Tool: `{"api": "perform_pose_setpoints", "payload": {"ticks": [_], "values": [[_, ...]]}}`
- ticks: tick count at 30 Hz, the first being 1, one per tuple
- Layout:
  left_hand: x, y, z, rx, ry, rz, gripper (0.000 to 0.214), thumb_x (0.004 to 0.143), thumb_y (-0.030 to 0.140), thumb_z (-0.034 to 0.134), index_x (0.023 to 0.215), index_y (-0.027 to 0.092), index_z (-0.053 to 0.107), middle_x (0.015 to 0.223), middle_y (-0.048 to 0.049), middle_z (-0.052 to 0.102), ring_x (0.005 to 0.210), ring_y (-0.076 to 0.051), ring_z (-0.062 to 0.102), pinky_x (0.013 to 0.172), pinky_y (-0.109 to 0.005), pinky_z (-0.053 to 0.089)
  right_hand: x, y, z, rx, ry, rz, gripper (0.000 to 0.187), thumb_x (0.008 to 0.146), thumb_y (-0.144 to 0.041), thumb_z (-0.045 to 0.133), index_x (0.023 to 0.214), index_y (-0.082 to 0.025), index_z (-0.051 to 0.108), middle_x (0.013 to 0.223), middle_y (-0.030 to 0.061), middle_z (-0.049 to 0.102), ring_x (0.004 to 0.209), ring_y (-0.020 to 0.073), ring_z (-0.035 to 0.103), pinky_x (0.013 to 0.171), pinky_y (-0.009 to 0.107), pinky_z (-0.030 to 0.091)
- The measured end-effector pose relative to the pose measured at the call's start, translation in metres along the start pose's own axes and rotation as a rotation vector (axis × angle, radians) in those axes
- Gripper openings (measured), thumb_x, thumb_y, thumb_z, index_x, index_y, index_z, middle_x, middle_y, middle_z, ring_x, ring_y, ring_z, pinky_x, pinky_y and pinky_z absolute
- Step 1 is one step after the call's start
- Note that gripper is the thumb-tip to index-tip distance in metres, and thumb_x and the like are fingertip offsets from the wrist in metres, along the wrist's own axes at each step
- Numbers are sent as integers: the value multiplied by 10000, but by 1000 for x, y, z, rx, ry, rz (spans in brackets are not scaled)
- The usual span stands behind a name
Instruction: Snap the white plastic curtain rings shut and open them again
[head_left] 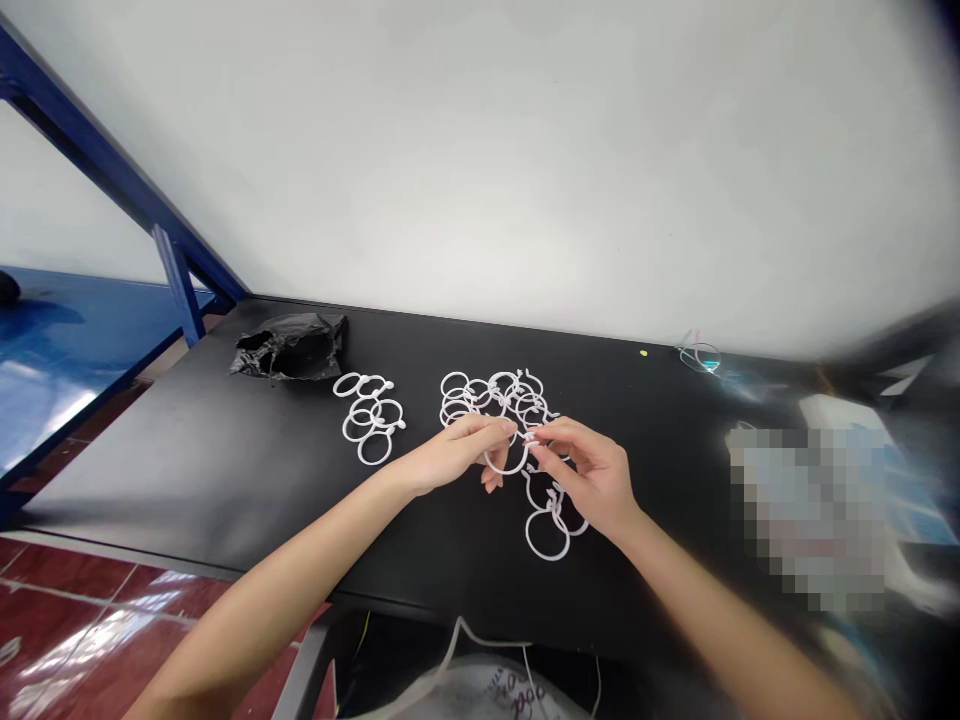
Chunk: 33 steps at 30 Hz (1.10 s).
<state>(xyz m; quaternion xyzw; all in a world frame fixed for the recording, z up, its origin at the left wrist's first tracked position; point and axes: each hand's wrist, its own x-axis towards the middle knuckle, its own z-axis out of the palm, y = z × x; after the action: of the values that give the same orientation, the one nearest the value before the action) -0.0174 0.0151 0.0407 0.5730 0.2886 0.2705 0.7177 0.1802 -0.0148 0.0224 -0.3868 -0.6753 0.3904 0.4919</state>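
Between both my hands is a white plastic curtain ring (507,471) with small knobbed ends. My left hand (466,447) pinches its left side, with the lower fingers curled beneath. My right hand (592,475) closes its thumb and fingertips on the knobbed end at the right; whether the clasp is fastened is too small to tell. Just beyond the hands lies a loose pile of similar white rings (454,375), partly hidden by them. More rings (547,557) lie under and in front of my right hand. A separate group of rings (374,463) lies to the left.
A crumpled black plastic bag (300,350) lies at the table's back left. Toward the right are a blurred package (810,520) and a thin looped clear item (700,357). A blue metal frame (176,270) stands left of the black table (172,440); a white wall rises behind.
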Motion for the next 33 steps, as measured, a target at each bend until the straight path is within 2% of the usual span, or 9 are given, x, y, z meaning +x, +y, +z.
{"api": "perform_pose_setpoints", "payload": {"ticks": [4, 6, 11, 15, 20, 24, 27, 29, 33], "values": [[1, -3, 4, -54, -12, -29, 483, 944, 388, 458, 512, 180, 392, 450, 57, 383, 410, -76, 411, 604, -288, 524, -4, -4, 7, 110, 10, 57, 76, 844, -237, 690, 919, -231, 701, 809, 24, 668, 680, 152, 653, 558, 270, 599], [1, -5, 9, 0, 52, 6, 433, 952, 393, 434, 575, 181, 405, 501, 55, 408, 440, -81, 445, 583, -273, 508, -6, -5, 10, 137, 41, 61, 57, 849, -211, 680, 900, -229, 696, 783, 13, 663, 618, 135, 642, 530, 262, 589], [-5, -13, 21, 559, 339, 435, 210, 951, 375, 454, 962, 176, 521, 749, -4, 566, 574, -102, 500, 561, -241, 441, -15, -6, 20, 8, 143, -163, 189, 831, -68, 649, 919, -232, 683, 821, 35, 691, 724, 176, 671, 625, 316, 576], [-8, -20, 22, 929, 378, 818, 222, 948, 312, 408, 834, 170, 535, 672, -21, 562, 512, -108, 451, 470, -236, 369, -21, -12, 25, -81, 121, -368, 308, 795, -1, 642, 989, -238, 666, 822, 42, 706, 692, 178, 668, 573, 302, 557], [-9, -26, 23, 978, 433, 993, 294, 947, 225, 307, 753, 179, 523, 589, -22, 571, 472, -115, 479, 456, -246, 374, -26, -20, 29, -130, 60, -452, 310, 810, -15, 620, 1022, -239, 649, 791, 41, 710, 628, 161, 645, 509, 272, 538], [-9, -24, 23, 995, 436, 1022, 329, 942, 180, 281, 697, 180, 501, 557, -12, 555, 444, -106, 455, 448, -240, 368, -26, -22, 30, -104, 55, -428, 258, 839, -24, 588, 976, -232, 651, 774, 33, 702, 611, 147, 638, 524, 266, 539], [-17, -15, 12, 1107, 380, 909, 319, 965, 231, 320, 740, 166, 536, 593, -14, 556, 470, -111, 459, 458, -241, 367, -19, -19, 26, -78, 20, -393, 227, 839, -60, 627, 1008, -208, 659, 840, 55, 717, 704, 172, 673, 605, 296, 568], [-28, -9, -6, 1187, 400, 750, 285, 980, 276, 367, 817, 154, 567, 676, -30, 592, 558, -126, 519, 525, -246, 412, -12, -13, 21, -160, 2, -337, 230, 838, -106, 660, 1049, -199, 662, 889, 72, 726, 787, 202, 681, 697, 352, 578], [-55, -7, -54, 1400, 577, 475, 198, 965, 312, 486, 872, 161, 574, 853, -62, 637, 789, -180, 576, 714, -296, 452, -3, 3, 19, -441, -68, -279, 175, 856, -128, 650, 1005, -212, 683, 992, 75, 739, 961, 247, 651, 849, 441, 547]]}}
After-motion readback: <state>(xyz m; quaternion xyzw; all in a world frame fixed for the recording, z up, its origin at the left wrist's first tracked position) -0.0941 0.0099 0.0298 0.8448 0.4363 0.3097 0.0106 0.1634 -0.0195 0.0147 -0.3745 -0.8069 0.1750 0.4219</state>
